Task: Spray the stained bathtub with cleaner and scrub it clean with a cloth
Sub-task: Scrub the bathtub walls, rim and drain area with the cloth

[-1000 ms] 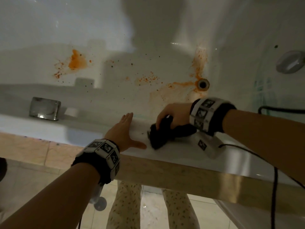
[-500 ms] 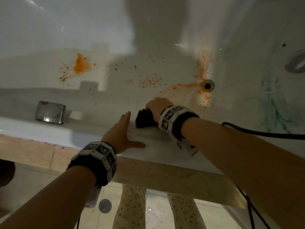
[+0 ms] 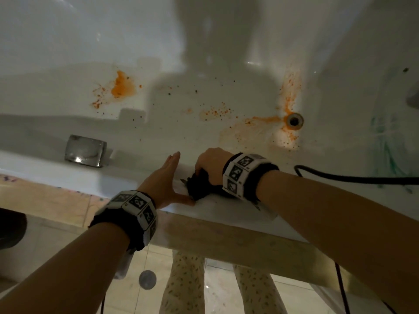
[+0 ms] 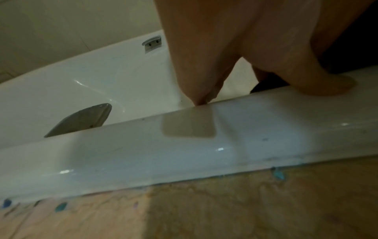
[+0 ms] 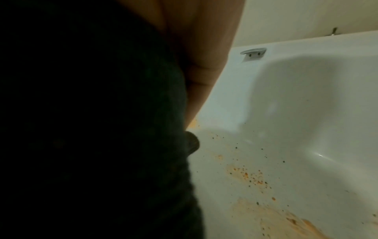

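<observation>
My right hand (image 3: 212,164) grips the dark cloth (image 3: 199,185) on the bathtub (image 3: 113,177) rim; the orange stains (image 3: 256,130) lie beyond my knuckles, apparently downslope. My left hand (image 3: 164,180) rests flat alongside.

no readable text, labels or numbers anywhere

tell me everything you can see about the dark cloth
The cloth is black or very dark, soft and bunched into a crumpled wad, not spread flat. The right hand grips it from above with curled fingers, pressing it on the white bathtub rim. The left hand lies flat beside it, thumb tip at its edge. In the right wrist view it fills the left side, texture indistinct.
</observation>
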`<state>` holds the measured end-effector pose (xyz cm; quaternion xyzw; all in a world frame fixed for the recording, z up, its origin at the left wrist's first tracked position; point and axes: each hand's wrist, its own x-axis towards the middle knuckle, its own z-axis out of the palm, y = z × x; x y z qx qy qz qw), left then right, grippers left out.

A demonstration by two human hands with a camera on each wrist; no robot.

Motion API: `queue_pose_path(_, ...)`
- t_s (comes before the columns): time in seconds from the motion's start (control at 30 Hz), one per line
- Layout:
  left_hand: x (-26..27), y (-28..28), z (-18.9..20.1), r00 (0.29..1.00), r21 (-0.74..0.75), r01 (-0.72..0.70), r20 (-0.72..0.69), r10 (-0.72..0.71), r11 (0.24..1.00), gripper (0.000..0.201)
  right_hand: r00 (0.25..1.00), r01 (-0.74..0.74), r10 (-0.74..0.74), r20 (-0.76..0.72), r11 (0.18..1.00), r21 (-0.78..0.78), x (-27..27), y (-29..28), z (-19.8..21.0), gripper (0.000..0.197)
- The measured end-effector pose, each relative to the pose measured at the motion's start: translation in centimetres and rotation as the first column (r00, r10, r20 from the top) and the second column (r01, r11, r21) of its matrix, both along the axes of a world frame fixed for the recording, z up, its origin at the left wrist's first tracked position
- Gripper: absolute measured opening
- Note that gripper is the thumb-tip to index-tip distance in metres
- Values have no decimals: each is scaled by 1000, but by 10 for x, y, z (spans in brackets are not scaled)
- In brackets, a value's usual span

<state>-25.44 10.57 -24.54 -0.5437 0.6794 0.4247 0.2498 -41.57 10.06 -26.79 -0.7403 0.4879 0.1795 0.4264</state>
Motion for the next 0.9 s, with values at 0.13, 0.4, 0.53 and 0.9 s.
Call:
queue_pose_path(0.13,0,-1,1,1000,5,-18,-11,18,1000,127,998,26,-34,-60,991,-130,14,-4,-8,14)
queue_pose_path(0.4,14,-3,2,997,-22,-75,-8,75,997,129,969,247,-248,-7,964,99,-38,-29,3,25)
queue_pose_path(0.53,12,-4,3,997,-20,-73,0,73,997,130,983,80,-111,149,976,200,4,-10,8,28)
queue_pose_path(0.9,12,-7,2,997,-34,-71,-22,70,997,130,985,140,-150,-85,984,-113,51,-27,-10,32)
